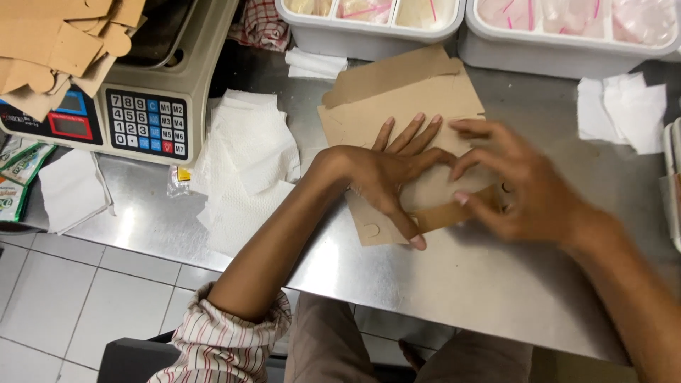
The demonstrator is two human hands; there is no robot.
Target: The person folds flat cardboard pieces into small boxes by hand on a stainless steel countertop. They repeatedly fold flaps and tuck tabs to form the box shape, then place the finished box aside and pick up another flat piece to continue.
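A flat brown cardboard box blank (404,106) lies on the steel table (454,276). My left hand (383,174) presses flat on it, fingers spread, the thumb resting on a lower flap (454,211). My right hand (521,181) is beside it on the right, blurred, fingertips pinching and bending that same flap. The part of the blank beneath both hands is hidden.
White paper napkins (248,152) lie left of the blank, more (624,110) at right. A weighing scale (145,117) with stacked cardboard blanks (57,42) stands at far left. Two white bins (369,28) (567,42) of bagged goods line the back. Green packets (18,170) sit at the left edge.
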